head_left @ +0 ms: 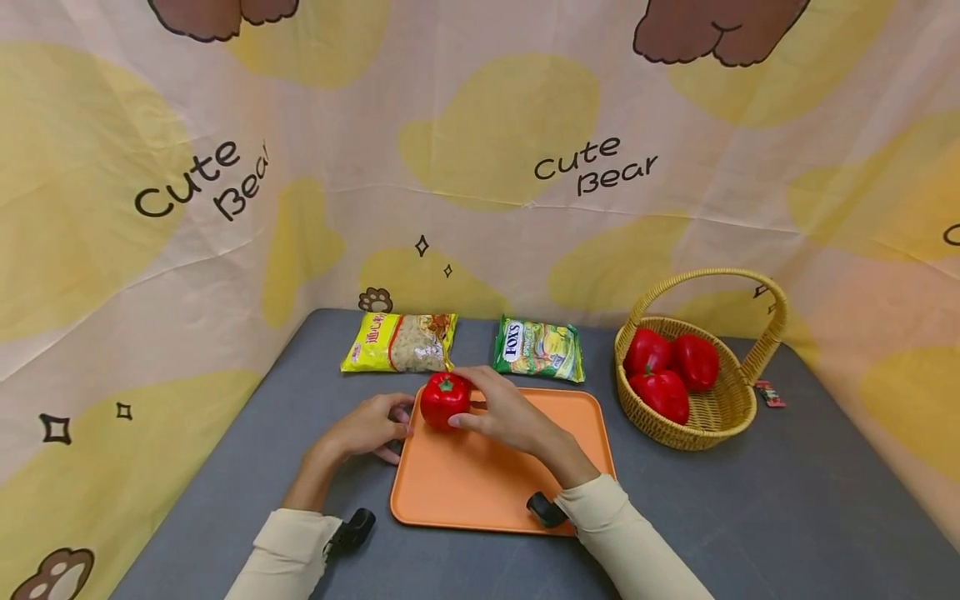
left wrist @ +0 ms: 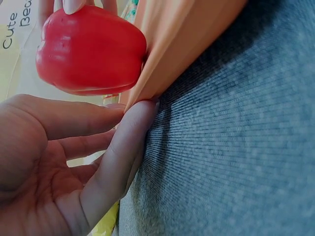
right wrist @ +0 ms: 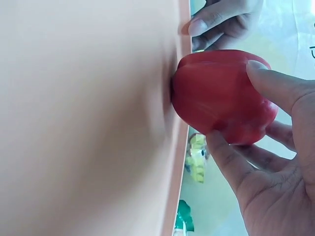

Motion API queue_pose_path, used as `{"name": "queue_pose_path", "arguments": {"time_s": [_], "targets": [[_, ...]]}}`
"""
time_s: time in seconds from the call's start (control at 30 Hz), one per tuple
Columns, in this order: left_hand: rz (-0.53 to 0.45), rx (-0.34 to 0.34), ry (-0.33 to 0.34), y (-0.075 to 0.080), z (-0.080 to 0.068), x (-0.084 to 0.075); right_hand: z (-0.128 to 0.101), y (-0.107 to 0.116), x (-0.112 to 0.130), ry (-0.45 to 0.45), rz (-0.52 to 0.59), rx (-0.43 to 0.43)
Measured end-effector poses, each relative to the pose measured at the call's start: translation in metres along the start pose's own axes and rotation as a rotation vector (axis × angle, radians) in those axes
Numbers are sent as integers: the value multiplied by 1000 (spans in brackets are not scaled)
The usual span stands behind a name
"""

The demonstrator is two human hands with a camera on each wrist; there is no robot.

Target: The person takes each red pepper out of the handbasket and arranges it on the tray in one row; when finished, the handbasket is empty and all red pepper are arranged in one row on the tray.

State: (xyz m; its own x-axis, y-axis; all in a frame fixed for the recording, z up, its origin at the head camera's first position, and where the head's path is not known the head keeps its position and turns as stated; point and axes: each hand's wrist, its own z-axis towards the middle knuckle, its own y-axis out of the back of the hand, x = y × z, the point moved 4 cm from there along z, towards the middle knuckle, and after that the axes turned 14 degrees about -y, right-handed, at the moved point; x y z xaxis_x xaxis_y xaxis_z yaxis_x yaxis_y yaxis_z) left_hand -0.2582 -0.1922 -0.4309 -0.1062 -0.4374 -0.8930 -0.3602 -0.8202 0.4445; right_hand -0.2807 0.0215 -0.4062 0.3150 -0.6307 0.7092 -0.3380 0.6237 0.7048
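While a printed "Cute Bear" curtain (head_left: 480, 167) closes off the back and both sides of the scene, a grey table (head_left: 750, 517) forms the work surface below it. An orange tray (head_left: 487, 492) lies flat on the table, in front of the person and near the table's middle. A wicker basket (head_left: 720, 412) with an arched handle stands to the right of the tray, apart from it, and holds three red peppers (head_left: 671, 371). Two snack bags lie just beyond the tray's far edge: a yellow bag (head_left: 397, 342) on the left and a green bag (head_left: 538, 349) on the right. A small red item (head_left: 770, 393) lies on the table just right of the basket; its type cannot be determined.

The right hand (head_left: 510, 417) reaches over the tray and holds a red bell pepper (head_left: 445, 400) at the tray's far left corner. Its thumb and fingers are spread and curled round the pepper, clamping it from opposite sides; the right wrist view shows the thumb tip on one flank and a finger pressed against the other. The pepper stands stem-up, with its base against the tray close to the rim.

The left hand (head_left: 367, 429) rests on the table at the tray's left edge. Its fingers lie close together, nearly straight, and the fingertips (left wrist: 140, 110) touch the tray rim just below the pepper. The left hand holds nothing.

Both forearms wear cream sleeves (head_left: 637, 542), each with a dark wrist-mounted device.
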Motion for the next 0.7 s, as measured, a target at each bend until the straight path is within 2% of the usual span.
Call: {"name": "queue_pose_path", "arguments": {"time_s": [0.23,0.47,0.7], "targets": [[2,3,-17,0,0,0,5,-4,3,-21,-12,0],[4,6,5,1,0,3,7,-8,3,-36,-10,10],[-22,3,-4,1,-1,2,6,-10,4,-49,0,12]]}}
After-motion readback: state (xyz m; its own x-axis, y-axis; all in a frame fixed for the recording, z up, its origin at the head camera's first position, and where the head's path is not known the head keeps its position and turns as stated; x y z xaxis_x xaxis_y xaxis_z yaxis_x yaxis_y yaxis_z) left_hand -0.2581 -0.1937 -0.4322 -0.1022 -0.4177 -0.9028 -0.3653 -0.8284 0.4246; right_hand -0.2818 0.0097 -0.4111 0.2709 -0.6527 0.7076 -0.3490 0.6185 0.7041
